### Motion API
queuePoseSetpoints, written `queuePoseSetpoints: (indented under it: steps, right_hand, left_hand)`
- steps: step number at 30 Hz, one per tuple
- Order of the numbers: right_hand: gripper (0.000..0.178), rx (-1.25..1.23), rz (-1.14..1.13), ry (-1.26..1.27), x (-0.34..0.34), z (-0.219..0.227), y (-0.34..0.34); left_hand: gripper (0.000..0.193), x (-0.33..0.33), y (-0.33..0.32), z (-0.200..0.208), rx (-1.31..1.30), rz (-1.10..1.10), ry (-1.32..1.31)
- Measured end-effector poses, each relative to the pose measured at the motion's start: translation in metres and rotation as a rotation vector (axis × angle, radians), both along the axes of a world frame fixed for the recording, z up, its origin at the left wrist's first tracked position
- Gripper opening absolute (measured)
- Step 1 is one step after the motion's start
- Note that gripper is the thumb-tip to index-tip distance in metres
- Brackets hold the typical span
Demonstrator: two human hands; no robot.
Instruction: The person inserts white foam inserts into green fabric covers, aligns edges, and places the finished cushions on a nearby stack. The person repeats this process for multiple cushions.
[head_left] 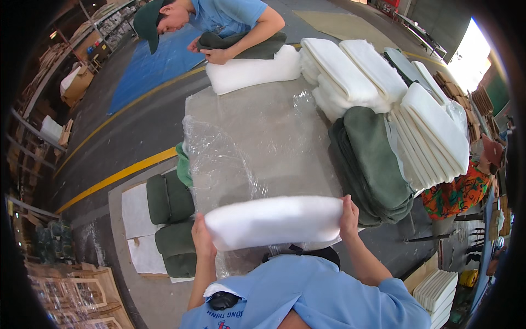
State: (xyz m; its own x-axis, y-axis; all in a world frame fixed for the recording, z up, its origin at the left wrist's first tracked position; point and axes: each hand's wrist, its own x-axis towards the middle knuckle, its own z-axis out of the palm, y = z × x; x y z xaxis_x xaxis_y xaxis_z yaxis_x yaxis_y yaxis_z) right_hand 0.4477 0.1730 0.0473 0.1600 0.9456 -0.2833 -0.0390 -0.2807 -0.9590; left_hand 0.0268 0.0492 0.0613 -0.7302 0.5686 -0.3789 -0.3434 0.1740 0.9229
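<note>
Over a grey film-covered table, left hand and right hand, seemingly half-closed, hold a fluffy white oblong pad.

From the white pad, passage runs toward twelve o'clock over the tabletop; green covers block two o'clock, white stacks one o'clock.

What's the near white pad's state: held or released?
Held: left hand and right hand grip opposite ends of the white pad. Table contact: cannot tell.

The shirt is light blue and short-sleeved, with dark-blue and red printing on its front.
</note>
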Motion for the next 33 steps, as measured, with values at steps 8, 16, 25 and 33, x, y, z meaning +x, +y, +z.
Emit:
queuePoseSetpoints:
  steps: [8, 16, 25, 33]
  right_hand:
    - [0.042, 0.142, 0.129, -0.139, 0.005, 0.006, -0.040]
    - [0.044, 0.111, 0.157, -0.185, 0.017, 0.014, -0.046]
    - [0.040, 0.256, 0.305, -0.440, 0.054, 0.027, 0.018]
    - [0.069, 0.313, 0.105, -1.129, 0.070, 0.051, 0.161]
  left_hand:
    - [0.019, -0.021, -0.033, 0.002, -0.062, -0.178, 0.066]
    - [0.034, 0.073, 0.019, 0.135, 0.145, -0.758, 0.945]
    - [0.057, 0.136, 0.035, 0.095, -0.213, -1.276, 1.354]
    - [0.052, 0.149, 0.026, 0.091, -0.195, -1.140, 1.419]
